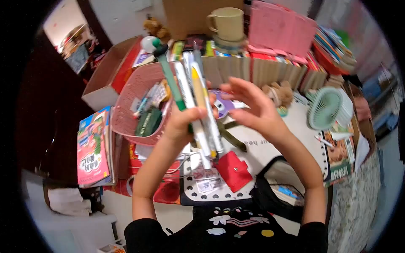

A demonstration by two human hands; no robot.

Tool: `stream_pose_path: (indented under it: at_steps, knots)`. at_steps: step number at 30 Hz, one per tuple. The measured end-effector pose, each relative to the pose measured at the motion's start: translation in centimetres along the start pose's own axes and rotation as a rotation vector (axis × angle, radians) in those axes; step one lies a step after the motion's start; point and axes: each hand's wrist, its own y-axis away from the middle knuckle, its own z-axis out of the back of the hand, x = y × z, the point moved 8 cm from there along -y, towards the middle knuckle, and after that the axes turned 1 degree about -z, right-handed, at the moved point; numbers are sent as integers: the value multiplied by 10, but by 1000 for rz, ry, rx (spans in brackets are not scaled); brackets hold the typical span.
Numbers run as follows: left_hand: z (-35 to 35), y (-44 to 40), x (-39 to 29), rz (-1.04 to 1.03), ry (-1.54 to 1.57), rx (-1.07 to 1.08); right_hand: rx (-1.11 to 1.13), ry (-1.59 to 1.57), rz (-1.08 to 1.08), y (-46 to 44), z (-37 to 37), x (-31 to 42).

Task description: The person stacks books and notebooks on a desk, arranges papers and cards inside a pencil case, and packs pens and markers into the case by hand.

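Closest to the person's black shirt [244,230], an open black fabric pouch [263,189] lay at the near edge of a white desk mat [295,145] with black hearts along its border. Just left of the pouch were a red snap-fastened wallet [234,170] and some small printed cards [207,184].

Above the mat, the left hand [183,122] was clamped around a bundle of slim pens [197,90], mostly white, one with a yellow section, and a green pen [169,80] with a dark topper on the left side. The bundle's long axis ran away from the body, leaning a little left at its far end; the upper ends fanned slightly and pointed towards the books, while the lower ends pointed back towards the wallet. The right hand [259,109] was open beside the bundle, its fingers parted and curved, holding nothing visible; whether a fingertip touched a pen could not be told.

Left of the bundle stood a pink perforated plastic basket [122,107] containing a dark green pouch [148,122]. To the right was a pale green round fan [327,107]. Farther back, a cream mug [228,23] and a pink plastic case [278,29] stood above a row of books [270,71].
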Motion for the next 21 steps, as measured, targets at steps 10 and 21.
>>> stream_pose_path:
  at_steps: [10, 21]
  knots:
    - [-29, -41, 172, -70, -392, 138, -340, 408, -32, 58, 74, -47]
    - [-9, -46, 246, 60, -498, 205, -361, 420, -153, 86, 111, -95]
